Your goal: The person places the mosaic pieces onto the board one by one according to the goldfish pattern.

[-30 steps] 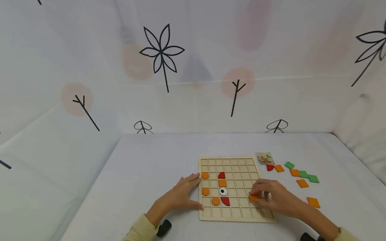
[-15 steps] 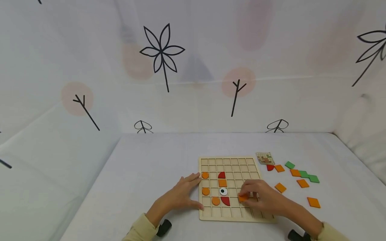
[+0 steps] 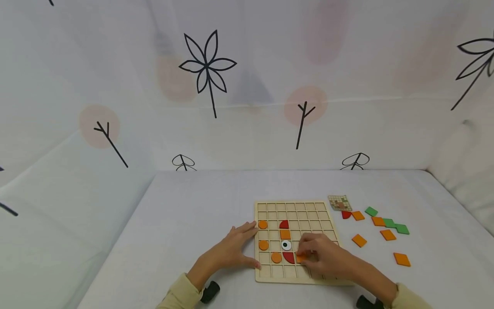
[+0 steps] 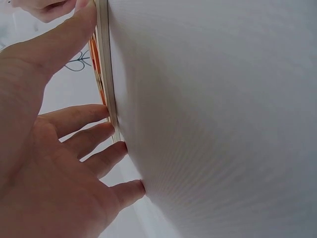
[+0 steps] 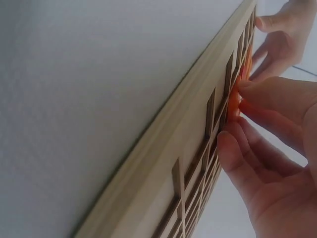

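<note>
My right hand (image 3: 325,256) pinches an orange square tile (image 3: 299,259) between thumb and fingertips at the wooden grid board (image 3: 275,274). The tile is at the cell just right of the lower red quarter-round tile (image 3: 288,257), partly hidden by the fingers. In the right wrist view, the orange tile (image 5: 233,107) shows under the thumb, close against the grid. My left hand (image 3: 230,249) rests with spread fingers along the board's left edge, thumb near the front corner. Above the lower red tile sit a white eye disc (image 3: 286,245), an orange square (image 3: 285,234) and another red quarter-round (image 3: 284,224).
Orange round discs (image 3: 276,257) fill a few cells on the board's left side. Right of the board lie several loose orange tiles (image 3: 402,259), green tiles (image 3: 402,229) and a red piece (image 3: 346,214). A small patterned card (image 3: 340,203) lies by the back right corner.
My right hand has moved left across the board with the orange tile, from near the right edge to beside the red quarter-round. The left hand has stayed in place.
</note>
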Tool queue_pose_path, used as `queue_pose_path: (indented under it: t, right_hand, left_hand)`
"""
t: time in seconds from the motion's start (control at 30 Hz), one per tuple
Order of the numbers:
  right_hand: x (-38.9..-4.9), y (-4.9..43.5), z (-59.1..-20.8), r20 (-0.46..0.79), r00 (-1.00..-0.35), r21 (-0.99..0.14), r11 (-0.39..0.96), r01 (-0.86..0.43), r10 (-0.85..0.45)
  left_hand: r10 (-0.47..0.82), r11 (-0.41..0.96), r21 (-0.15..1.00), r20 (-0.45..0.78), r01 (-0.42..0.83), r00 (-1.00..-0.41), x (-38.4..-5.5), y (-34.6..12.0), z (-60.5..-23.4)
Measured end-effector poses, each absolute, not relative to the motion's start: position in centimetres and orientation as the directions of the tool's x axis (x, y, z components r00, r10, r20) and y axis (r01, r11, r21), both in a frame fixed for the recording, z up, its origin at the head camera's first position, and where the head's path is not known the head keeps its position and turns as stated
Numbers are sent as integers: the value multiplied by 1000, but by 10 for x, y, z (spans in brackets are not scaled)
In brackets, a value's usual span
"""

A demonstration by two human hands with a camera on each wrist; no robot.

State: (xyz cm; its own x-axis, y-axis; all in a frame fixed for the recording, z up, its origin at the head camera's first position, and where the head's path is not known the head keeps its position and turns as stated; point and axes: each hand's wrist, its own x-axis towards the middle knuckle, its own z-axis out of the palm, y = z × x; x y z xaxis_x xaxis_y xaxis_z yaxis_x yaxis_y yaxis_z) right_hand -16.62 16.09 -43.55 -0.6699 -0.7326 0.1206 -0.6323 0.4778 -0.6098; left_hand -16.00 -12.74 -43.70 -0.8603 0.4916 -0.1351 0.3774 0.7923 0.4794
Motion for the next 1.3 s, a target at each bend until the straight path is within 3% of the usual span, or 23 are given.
queue_pose_path:
  t: [0.37, 0.73, 1.3]
  right_hand:
    - [-165, 159, -436, 92, -686, -601, 509, -616, -721]
    - [-163, 183, -422, 66, -752, -543, 608, -579, -656]
    - [-158, 257, -416, 237, -819, -467, 677, -568, -523]
  left_hand:
    - [488, 792, 484, -138, 371, -862, -162, -128, -439]
    - [488, 793, 484, -142, 370, -861, -160, -127, -438]
    - [479, 796, 492, -158, 352, -863, -161, -128, -437]
